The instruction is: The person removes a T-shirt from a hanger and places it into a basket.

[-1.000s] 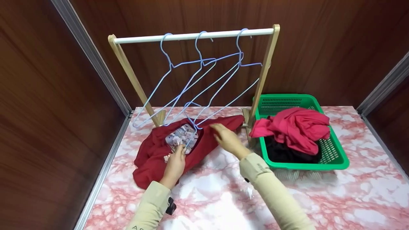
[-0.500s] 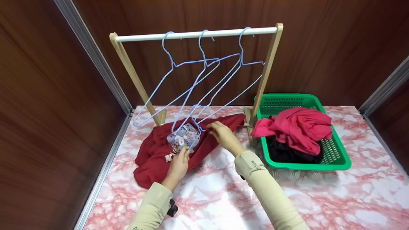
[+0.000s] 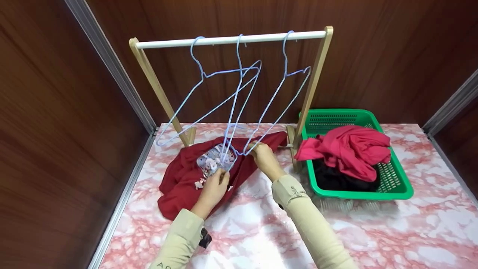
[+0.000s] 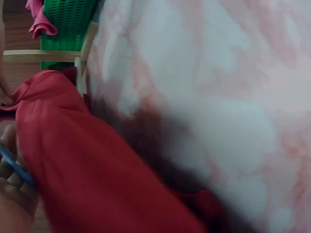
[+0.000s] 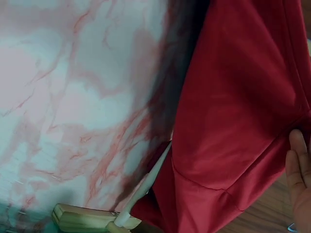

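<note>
A dark red long-sleeved top (image 3: pixel 179 190) lies spread under the rack, with a pale patterned patch (image 3: pixel 213 157) on its front. My left hand (image 3: pixel 214 185) is over its lower middle and grips a thin blue wire hanger (image 4: pixel 17 167), seen crossing the curled fingers in the left wrist view. This hanger's neck overlaps the top's upper edge in the head view. My right hand (image 3: pixel 266 160) pinches the top's upper right edge; in the right wrist view its fingers (image 5: pixel 294 167) lie against the red cloth (image 5: pixel 233 111), thumb hidden.
A wooden rack with a white bar (image 3: pixel 224 40) stands behind, bearing several blue hangers (image 3: pixel 183 104) whose lower ends dangle close over my hands. On the right, a green basket (image 3: pixel 362 194) holds a pinkish-red garment (image 3: pixel 347 149) and a black one (image 3: pixel 336 179). Wood-grain walls enclose the table.
My left hand has shifted slightly right and up with the hanger. The middle and right hangers on the bar have swung round. The right hand stays at the top's edge.
</note>
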A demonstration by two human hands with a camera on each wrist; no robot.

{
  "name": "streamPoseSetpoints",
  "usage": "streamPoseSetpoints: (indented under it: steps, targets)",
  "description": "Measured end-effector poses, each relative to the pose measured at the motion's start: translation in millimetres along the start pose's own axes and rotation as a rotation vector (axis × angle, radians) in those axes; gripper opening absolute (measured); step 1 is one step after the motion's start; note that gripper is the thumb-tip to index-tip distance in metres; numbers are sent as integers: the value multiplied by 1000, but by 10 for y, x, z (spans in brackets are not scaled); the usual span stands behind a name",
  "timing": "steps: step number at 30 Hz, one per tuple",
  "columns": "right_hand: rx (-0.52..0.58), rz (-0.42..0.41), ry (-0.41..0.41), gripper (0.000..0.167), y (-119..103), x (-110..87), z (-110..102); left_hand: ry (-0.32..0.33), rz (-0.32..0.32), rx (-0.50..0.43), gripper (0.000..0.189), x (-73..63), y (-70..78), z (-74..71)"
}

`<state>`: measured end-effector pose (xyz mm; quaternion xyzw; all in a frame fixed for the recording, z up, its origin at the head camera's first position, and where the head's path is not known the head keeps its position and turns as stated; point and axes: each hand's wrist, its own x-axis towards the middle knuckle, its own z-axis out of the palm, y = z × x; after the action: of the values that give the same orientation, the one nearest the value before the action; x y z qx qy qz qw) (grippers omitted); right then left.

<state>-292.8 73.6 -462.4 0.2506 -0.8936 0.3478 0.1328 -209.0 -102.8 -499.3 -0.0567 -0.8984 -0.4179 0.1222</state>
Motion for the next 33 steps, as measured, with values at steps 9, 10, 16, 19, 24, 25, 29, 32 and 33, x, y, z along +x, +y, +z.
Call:
streamPoseSetpoints:
  steps: [9, 10, 16, 19, 24, 25, 29, 32, 33]
  targets:
    - [36, 25, 16, 21, -93, 2, 39, 14, -84, -66, 44, 264, 228, 28]
    - [33, 32, 20, 20, -99, 4, 39, 39, -70, -103, 42, 287, 234, 37]
    - [60, 76, 53, 16, -101, 48, 10, 144, 60, -179, 33, 388, 167, 91]
    - [101, 99, 96, 11, -96, 87, -36, 148, 22, -102, 31, 392, 180, 78]
    - [166, 163, 143, 13, -85, 137, -122, 176, -40, 81, 17, 352, 308, 26]
    - [181, 183, 147, 13, -80, 142, -134, 197, -18, 117, 15, 353, 314, 27]
    - [215, 257, 174, 14, -46, 148, -166, 274, 75, 213, 7, 356, 311, 27]
    - [244, 295, 196, 14, -14, 144, -187, 295, 96, 245, 7, 355, 290, 21]
    - [258, 307, 202, 14, -1, 142, -196, 298, 89, 251, 8, 354, 282, 20]
